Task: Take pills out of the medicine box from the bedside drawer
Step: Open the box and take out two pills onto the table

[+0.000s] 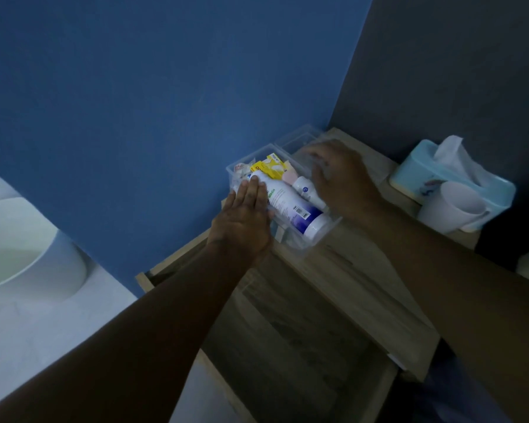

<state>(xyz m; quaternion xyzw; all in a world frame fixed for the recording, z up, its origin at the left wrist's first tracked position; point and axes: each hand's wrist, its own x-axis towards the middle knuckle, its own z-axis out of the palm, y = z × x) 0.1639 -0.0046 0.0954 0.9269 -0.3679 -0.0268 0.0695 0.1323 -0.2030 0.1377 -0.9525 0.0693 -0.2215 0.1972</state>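
A clear plastic medicine box (pixel 306 243) stands on the wooden bedside table (pixel 364 270), against the blue wall. Its clear lid (pixel 297 137) is flipped open behind it. Inside lie a large white bottle with a purple band (pixel 290 209), a small white bottle (pixel 307 190), yellow packets (pixel 272 167) and other small packs. My left hand (pixel 245 221) lies flat against the box's left side, fingertips on the large bottle. My right hand (pixel 342 178) is blurred over the box's right rear corner by the lid; its grip is unclear.
The bedside drawer (pixel 303 331) is pulled open below the table top, under my arms. A light blue tissue box (pixel 425 169) and a white cup (pixel 452 206) stand at the table's right. A white rounded object (pixel 28 254) lies at the left.
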